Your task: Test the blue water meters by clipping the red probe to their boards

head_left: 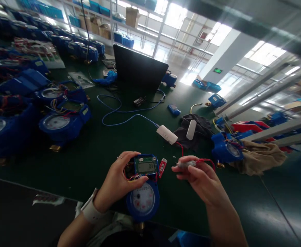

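Observation:
My left hand (pixel 122 176) is wrapped round the left side of a blue meter (pixel 143 200), whose upper housing holds a green circuit board with a small display (pixel 146 167). A round white dial shows below it. To the right of the housing lies a red and white battery (pixel 162 167). Pinched in my right hand (pixel 198 175) is a grey connector (pixel 186 164) with a red cable, held to the right of the battery and apart from the meter. A white box (pixel 167 134) joins a blue cable and a red cable.
Several blue meters (pixel 64 120) crowd the left side of the green table (pixel 88 161). A black laptop (pixel 140 68) stands at the back. Toward the right are a dark cloth (pixel 200 137) with a white device (pixel 191 129), another blue meter (pixel 226 149) and a brown cloth (pixel 264 156).

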Action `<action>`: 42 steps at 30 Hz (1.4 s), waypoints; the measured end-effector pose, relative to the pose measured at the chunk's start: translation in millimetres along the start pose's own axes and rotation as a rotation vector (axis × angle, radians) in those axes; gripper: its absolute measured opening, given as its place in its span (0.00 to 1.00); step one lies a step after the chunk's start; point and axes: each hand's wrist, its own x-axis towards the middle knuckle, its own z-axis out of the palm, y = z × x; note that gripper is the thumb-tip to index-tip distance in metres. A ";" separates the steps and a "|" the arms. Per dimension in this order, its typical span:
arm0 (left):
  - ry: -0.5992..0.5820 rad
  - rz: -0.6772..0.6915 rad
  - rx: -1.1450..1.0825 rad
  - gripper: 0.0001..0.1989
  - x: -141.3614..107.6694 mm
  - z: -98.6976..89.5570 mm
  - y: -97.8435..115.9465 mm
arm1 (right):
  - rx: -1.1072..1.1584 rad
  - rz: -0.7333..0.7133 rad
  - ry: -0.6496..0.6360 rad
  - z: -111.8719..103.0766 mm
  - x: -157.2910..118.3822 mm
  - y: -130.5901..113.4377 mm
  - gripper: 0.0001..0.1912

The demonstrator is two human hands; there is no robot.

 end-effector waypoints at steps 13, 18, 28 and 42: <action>0.001 0.018 0.039 0.27 -0.8 1.7 -0.5 | -0.650 -0.177 -0.034 27.0 18.5 -14.2 0.07; 0.010 0.024 0.041 0.26 -0.5 1.5 0.3 | -0.756 -0.219 -0.029 30.1 17.7 -16.3 0.06; 0.016 0.055 0.051 0.27 -1.4 2.5 -1.2 | -0.792 -0.256 -0.059 32.2 17.3 -15.8 0.05; -0.002 0.048 0.038 0.27 -1.0 2.6 -2.3 | -0.785 -0.208 -0.045 33.6 17.0 -14.5 0.06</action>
